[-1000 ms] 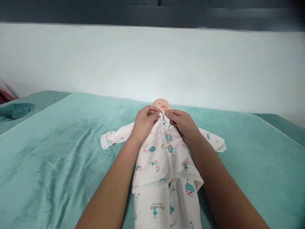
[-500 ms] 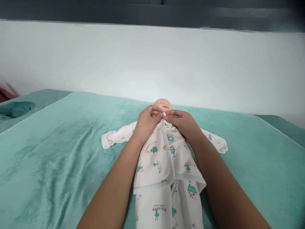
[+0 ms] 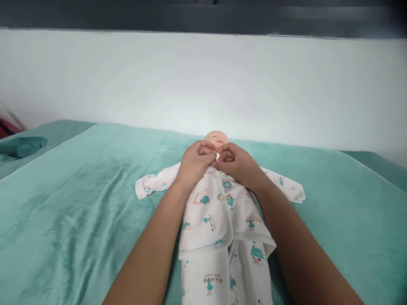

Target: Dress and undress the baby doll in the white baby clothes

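Two hands, one doll (image 3: 216, 136), one shirt (image 3: 205, 220) and one pair of trousers (image 3: 203, 267) are in view. The doll lies on its back on a green sheet (image 3: 79, 178), its head toward the wall (image 3: 203, 84), its body inside the shirt. Two sleeves stretch out flat, one beyond the left hand (image 3: 197, 163), the other (image 3: 284, 184) beyond the right hand (image 3: 238, 163). The trousers run under the shirt's hem toward the person.

The collar (image 3: 217, 156) lies right at both grips, just below the doll's chin. The left grip pinches its edge between thumb and fingers. The right grip curls in from the other side, thumb tip touching or nearly touching the left thumb; whether it pinches cloth, I cannot tell. One button (image 3: 221, 197) shows plainly on the shirt's front, below the hands; the hands partly cover the front higher up. One dark panel (image 3: 127, 17) spans the top of the wall.
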`<state>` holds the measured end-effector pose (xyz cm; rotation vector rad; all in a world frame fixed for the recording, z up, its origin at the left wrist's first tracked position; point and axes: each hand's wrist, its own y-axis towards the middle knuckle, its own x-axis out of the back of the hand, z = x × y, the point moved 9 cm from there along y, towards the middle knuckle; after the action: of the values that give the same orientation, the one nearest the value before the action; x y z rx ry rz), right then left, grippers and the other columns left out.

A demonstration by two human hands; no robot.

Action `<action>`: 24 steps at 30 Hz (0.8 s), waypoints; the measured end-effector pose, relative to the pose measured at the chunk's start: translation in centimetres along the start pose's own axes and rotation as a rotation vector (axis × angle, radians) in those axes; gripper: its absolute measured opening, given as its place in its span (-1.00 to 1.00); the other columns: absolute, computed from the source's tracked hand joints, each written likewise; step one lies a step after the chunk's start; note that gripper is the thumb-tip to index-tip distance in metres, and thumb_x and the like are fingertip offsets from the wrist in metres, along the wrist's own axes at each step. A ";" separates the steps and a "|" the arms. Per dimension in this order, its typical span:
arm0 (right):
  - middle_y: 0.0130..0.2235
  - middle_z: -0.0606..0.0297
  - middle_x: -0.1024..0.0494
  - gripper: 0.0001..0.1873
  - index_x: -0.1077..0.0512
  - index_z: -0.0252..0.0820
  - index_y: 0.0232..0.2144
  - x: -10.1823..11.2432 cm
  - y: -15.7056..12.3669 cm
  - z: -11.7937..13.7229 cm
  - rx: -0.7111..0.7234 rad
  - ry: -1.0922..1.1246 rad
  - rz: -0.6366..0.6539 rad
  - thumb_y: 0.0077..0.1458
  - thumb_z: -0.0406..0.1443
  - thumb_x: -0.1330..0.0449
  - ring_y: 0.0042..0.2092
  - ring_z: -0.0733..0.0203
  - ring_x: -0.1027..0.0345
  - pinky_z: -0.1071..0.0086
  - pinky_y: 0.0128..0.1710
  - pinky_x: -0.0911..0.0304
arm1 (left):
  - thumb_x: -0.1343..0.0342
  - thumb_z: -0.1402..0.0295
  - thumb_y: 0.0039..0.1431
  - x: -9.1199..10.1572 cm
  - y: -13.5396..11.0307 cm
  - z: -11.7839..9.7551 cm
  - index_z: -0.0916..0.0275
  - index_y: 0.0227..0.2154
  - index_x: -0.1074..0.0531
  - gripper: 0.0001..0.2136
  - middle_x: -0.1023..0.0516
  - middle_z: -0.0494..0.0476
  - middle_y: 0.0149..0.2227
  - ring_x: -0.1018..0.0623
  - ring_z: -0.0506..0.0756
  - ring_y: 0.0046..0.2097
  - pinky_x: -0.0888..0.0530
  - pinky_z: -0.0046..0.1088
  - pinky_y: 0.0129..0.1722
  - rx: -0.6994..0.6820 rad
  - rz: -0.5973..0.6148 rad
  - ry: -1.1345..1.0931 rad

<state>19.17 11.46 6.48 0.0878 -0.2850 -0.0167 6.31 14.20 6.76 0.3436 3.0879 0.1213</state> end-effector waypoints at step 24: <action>-0.43 0.43 -0.42 -0.79 -0.45 -0.12 -0.35 1.4 -0.4 -0.7 -0.049 -0.058 -0.239 -0.12 -0.24 -0.29 -0.44 0.32 -0.20 0.37 -0.41 -0.10 | -0.18 0.51 -0.12 -0.1 0.2 0.5 0.23 -0.23 -0.49 -0.70 -0.53 0.04 -0.30 -0.51 0.00 -0.31 -0.39 -0.51 -0.32 -0.015 0.071 -0.098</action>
<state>20.72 11.12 6.20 0.0719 -0.3311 -0.2643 6.48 14.40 6.31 0.4440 2.9772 0.1261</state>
